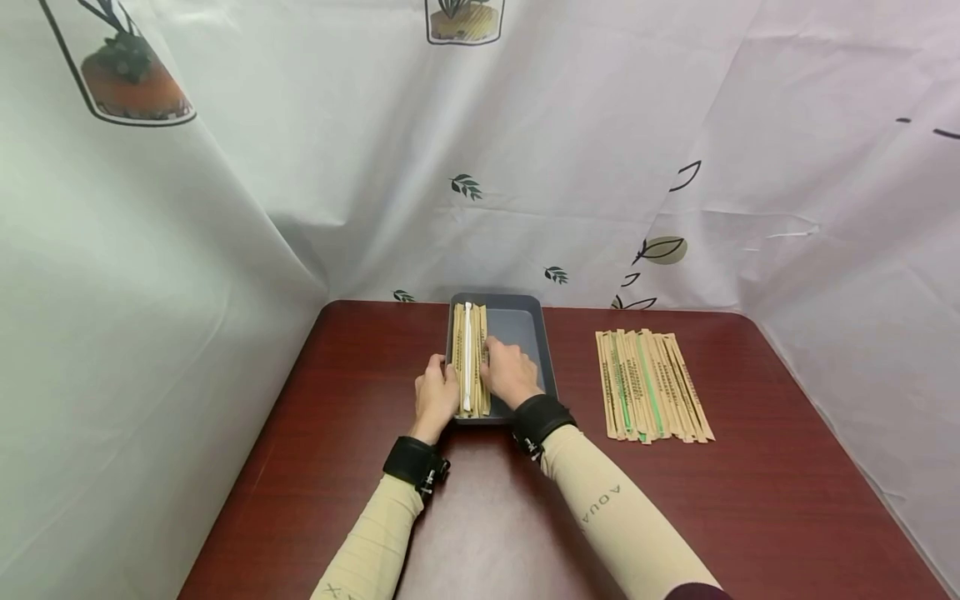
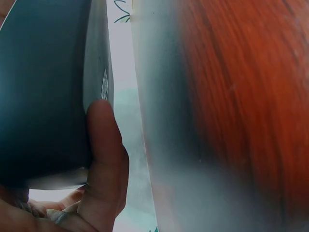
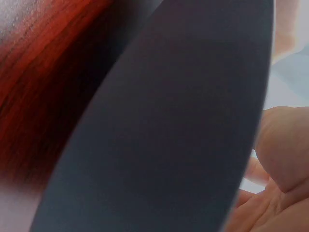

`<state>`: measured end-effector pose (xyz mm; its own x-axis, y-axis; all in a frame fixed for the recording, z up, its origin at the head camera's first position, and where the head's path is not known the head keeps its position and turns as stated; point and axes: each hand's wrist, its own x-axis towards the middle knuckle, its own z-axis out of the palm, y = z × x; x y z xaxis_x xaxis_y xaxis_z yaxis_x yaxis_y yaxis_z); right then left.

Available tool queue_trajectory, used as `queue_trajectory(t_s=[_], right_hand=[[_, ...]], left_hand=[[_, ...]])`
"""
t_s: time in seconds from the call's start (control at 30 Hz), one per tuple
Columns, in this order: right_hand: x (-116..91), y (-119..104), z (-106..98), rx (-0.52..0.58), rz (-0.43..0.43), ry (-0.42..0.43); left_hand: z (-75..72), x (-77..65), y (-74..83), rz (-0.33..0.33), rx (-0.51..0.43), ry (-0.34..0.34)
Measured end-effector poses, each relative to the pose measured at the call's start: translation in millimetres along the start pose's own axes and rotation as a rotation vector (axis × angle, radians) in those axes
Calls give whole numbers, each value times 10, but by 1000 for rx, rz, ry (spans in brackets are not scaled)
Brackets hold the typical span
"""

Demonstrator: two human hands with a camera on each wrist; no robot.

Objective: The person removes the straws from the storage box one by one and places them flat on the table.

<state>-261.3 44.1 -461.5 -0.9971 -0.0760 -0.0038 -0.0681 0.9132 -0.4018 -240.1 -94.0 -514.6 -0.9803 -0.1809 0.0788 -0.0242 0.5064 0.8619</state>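
Several straws in brown paper wrappers (image 1: pixel 482 392) lie lengthwise along the left side of a dark grey tray (image 1: pixel 525 329). A white-wrapped straw (image 1: pixel 467 354) lies on top of them. My left hand (image 1: pixel 435 396) holds the tray's left wall, with a finger (image 2: pixel 104 145) along its outside in the left wrist view. My right hand (image 1: pixel 512 373) is over the tray with bent fingers, touching the straws' right edge. Its fingertips are hidden in the head view. In the right wrist view the tray wall covers part of the right hand (image 3: pixel 285 159).
On the reddish-brown table (image 1: pixel 337 375), right of the tray, lies a flat row of paper-wrapped straws (image 1: pixel 637 387), a few with green showing. A pale printed curtain (image 1: pixel 360 167) hangs behind the table and along both sides.
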Motion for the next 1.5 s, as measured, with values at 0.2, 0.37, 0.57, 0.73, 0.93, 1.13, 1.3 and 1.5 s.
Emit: queue_trajectory(t_s=[0.2, 0.37, 0.57, 0.73, 0.93, 1.13, 1.3, 1.5], right_hand=[[-5, -21, 42, -5, -4, -4], [-7, -20, 71, 6, 11, -16], [-3, -15, 86, -1, 3, -27], [-2, -18, 95, 11, 1, -20], [-7, -17, 102, 26, -6, 5], [-6, 10, 101, 35, -7, 24], [-10, 47, 80, 29, -12, 40], [4, 104, -20, 24, -23, 36]], left_hand=[[13, -12, 3, 12, 0, 5], [20, -16, 6, 8, -2, 1], [15, -9, 0, 5, -2, -9], [9, -4, 1, 2, 7, 1], [5, -9, -1, -2, 6, 3], [6, -5, 6, 1, 0, 11], [5, 5, 7, 0, 5, 11], [-36, 7, -13, -7, 0, 0]])
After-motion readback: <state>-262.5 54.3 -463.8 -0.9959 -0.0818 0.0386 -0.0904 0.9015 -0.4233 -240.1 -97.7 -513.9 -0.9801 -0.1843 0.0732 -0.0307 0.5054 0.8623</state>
